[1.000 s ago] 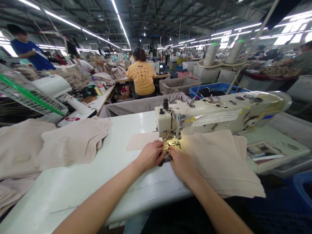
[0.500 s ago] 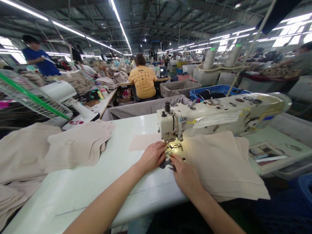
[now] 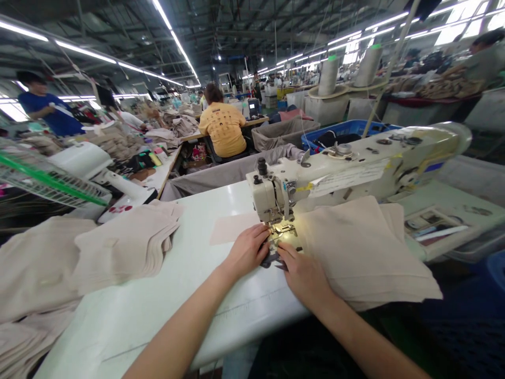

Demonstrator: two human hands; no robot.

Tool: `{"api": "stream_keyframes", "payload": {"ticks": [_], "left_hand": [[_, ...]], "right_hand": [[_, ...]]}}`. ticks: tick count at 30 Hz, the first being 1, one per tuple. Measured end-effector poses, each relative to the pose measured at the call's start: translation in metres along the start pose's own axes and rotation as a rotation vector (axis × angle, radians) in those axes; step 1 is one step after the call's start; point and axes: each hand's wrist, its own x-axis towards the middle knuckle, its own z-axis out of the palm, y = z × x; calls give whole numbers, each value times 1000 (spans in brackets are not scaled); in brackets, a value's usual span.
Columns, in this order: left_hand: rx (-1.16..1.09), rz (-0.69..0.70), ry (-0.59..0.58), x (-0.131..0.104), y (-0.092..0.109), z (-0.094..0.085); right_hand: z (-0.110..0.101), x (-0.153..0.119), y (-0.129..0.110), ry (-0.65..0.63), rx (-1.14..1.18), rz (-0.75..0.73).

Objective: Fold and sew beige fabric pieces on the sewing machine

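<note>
The left hand's fingers (image 3: 263,232) are bunched close together beside the needle area; their tips are partly hidden, so I cannot tell whether they pinch anything. The right hand (image 3: 304,273) points its thumb and forefinger at the metal plate (image 3: 290,243) under the needle; its other fingers curl beneath, out of sight, and whether it grips something cannot be told. A dark, pointed bit by its fingertips is too small to identify.

The left hand (image 3: 248,250) lies palm down, wrist nearly straight. Both forearms slant in from the bottom edge, bare, converging on the sewing machine (image 3: 355,168).

A flat, pale pinkish rectangle (image 3: 229,229) rests on the counter (image 3: 189,300) left of the needle, its right end covered by the left hand and machine head. The machine's cream body is smooth and rounded, with a creased paper strip along its side. Right of the needle, thin matte beige panels (image 3: 363,250) overlap, their near corner overhanging the counter. The counter is pale green and glossy. Far left, layered beige pieces (image 3: 122,245) lie stacked, the outermost pile cut off by the frame.
</note>
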Motion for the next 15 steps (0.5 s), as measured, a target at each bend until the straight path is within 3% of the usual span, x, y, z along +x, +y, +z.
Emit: {"api": "stream_keyframes", "payload": {"ticks": [9, 15], "left_hand": [[74, -80, -48, 1, 2, -3], [184, -139, -128, -9, 32, -11]], "right_hand": [[-2, 1, -1, -5, 25, 8], [-9, -1, 0, -17, 77, 24]]}}
